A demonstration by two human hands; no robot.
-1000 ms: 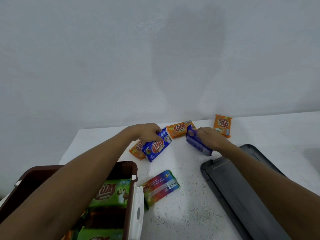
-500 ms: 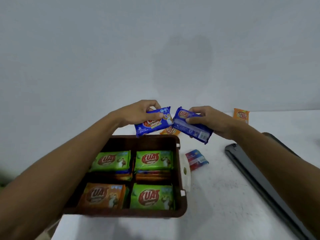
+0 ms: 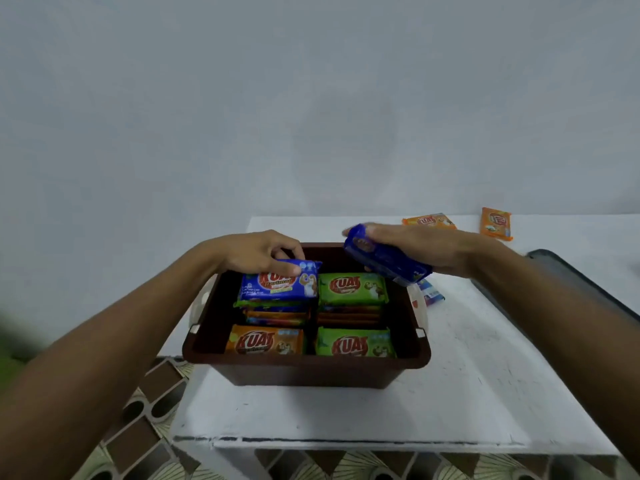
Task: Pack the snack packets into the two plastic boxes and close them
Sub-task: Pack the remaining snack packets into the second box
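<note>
An open brown plastic box (image 3: 304, 370) stands on the white table, filled with stacked snack packets in four piles. My left hand (image 3: 258, 252) pinches a blue packet (image 3: 277, 285) that lies on top of the far-left pile. My right hand (image 3: 420, 249) holds a second blue packet (image 3: 384, 259) tilted above the box's far-right corner. Green packets (image 3: 351, 289) top the two right piles and an orange packet (image 3: 265, 342) tops the near-left pile. Two orange packets (image 3: 496, 223) lie loose at the table's far right. A multicoloured packet (image 3: 431, 294) peeks out just right of the box.
A dark grey lid (image 3: 568, 282) lies on the table at the right edge. The white table (image 3: 346, 414) ends close in front of me, with patterned floor tiles (image 3: 145, 420) below and left. A plain wall rises behind.
Both hands carried the blue packets from the far table over to the box. The left one now rests on the far-left pile; the right one hovers over the far-right corner.
</note>
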